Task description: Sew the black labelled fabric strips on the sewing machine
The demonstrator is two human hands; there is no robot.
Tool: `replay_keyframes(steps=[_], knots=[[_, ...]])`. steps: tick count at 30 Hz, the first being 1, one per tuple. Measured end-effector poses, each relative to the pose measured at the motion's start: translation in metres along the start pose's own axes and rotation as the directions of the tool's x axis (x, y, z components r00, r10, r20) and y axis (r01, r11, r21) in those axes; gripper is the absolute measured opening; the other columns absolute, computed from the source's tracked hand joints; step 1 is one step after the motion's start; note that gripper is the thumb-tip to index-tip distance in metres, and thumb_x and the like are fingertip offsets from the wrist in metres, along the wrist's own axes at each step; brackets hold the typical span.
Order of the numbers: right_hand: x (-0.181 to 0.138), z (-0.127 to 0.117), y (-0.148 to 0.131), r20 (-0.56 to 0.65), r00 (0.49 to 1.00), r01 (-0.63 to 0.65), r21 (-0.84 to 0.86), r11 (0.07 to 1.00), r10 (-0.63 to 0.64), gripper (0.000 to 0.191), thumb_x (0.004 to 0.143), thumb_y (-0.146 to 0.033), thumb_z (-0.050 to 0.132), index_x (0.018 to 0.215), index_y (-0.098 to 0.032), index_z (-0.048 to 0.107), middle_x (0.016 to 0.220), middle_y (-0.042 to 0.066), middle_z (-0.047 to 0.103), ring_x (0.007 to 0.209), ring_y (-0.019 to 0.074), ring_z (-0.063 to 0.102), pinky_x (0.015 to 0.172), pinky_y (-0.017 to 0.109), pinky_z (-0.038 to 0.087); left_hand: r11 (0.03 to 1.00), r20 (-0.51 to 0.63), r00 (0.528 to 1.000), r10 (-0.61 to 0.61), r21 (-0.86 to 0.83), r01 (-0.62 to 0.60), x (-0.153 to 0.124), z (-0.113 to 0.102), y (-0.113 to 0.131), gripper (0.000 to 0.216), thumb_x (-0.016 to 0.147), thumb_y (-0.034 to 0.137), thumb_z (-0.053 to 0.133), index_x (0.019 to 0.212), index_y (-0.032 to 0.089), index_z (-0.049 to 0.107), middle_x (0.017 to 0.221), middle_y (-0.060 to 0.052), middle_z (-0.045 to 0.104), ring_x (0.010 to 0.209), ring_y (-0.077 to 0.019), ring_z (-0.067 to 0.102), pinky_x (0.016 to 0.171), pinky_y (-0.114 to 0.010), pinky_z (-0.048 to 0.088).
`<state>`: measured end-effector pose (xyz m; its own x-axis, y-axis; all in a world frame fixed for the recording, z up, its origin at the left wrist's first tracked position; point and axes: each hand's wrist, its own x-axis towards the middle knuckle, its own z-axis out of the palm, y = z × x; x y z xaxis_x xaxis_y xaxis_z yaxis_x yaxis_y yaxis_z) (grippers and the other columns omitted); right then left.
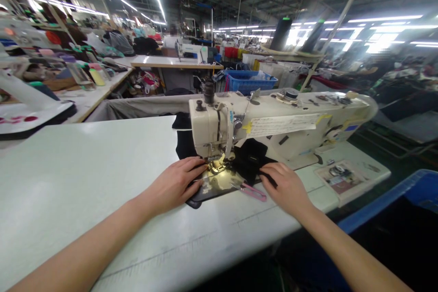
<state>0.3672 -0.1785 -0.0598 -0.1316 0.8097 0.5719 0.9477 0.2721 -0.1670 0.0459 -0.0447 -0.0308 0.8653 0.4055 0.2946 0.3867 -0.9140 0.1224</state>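
A white sewing machine [232, 118] stands on the pale table, its lit presser foot [219, 165] above a shiny metal plate. My left hand [178, 182] lies left of the foot, fingers stretched out and thumb apart; its fingertips reach the plate's edge beside the black fabric pieces [185, 143]. Right of the needle area is another black fabric piece [251, 157] with a small label. My right hand [282, 187] pinches the near edge of that piece between fingers and thumb. Pink-handled thread snips [251, 190] lie between the hands, their tips on the plate.
A tray with small metal parts [338, 173] sits at the table's right end. Below it stands a blue bin [410, 191] with dark material. Thread cones [280, 34] rise behind the machine, and a blue basket [249, 80] stands beyond. Another table [150, 60] is further back.
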Motion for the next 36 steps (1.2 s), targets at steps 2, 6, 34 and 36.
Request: replay_keyframes(steps=[2, 6, 34, 36], knots=[[0.0, -0.001, -0.001, -0.002, 1.0, -0.001, -0.002, 1.0, 0.001, 0.016, 0.097, -0.019, 0.054, 0.102, -0.017, 0.07, 0.101, 0.011, 0.072, 0.093, 0.026, 0.067, 0.083, 0.044, 0.057, 1.0, 0.003, 1.0, -0.005, 0.0, 0.005, 0.0, 0.0, 0.0, 0.038, 0.101, 0.03, 0.045, 0.132, 0.018, 0.063, 0.135, -0.014, 0.061, 0.122, -0.0289, 0.06, 0.106, -0.047, 0.052], [0.001, -0.001, -0.002, -0.005, 1.0, 0.004, -0.003, 1.0, -0.004, 0.017, 0.097, -0.019, 0.053, 0.101, -0.018, 0.07, 0.1, 0.011, 0.072, 0.092, 0.0259, 0.068, 0.083, 0.044, 0.058, 1.0, 0.014, 1.0, -0.008, 0.01, 0.007, 0.001, 0.0, -0.001, 0.038, 0.102, 0.031, 0.045, 0.132, 0.016, 0.063, 0.136, -0.015, 0.061, 0.124, -0.0294, 0.06, 0.107, -0.047, 0.052], [-0.002, -0.002, -0.002, -0.078, 0.997, 0.005, -0.006, 1.0, -0.005, 0.015, 0.098, -0.024, 0.055, 0.097, -0.019, 0.069, 0.096, 0.01, 0.073, 0.087, 0.0253, 0.07, 0.081, 0.043, 0.059, 0.998, -0.031, 0.999, -0.017, 0.059, 0.019, -0.011, -0.008, 0.004, 0.034, 0.1, 0.032, 0.047, 0.118, 0.015, 0.071, 0.12, -0.016, 0.069, 0.114, -0.0311, 0.066, 0.093, -0.047, 0.059], [-0.002, -0.002, -0.001, -0.077, 0.997, 0.007, -0.005, 1.0, -0.007, 0.015, 0.098, -0.023, 0.055, 0.097, -0.018, 0.068, 0.096, 0.01, 0.073, 0.088, 0.0255, 0.07, 0.081, 0.043, 0.059, 0.998, -0.016, 1.0, -0.021, 0.06, 0.022, -0.011, -0.009, 0.005, 0.035, 0.101, 0.032, 0.045, 0.12, 0.015, 0.069, 0.121, -0.016, 0.068, 0.114, -0.0305, 0.065, 0.092, -0.046, 0.059]])
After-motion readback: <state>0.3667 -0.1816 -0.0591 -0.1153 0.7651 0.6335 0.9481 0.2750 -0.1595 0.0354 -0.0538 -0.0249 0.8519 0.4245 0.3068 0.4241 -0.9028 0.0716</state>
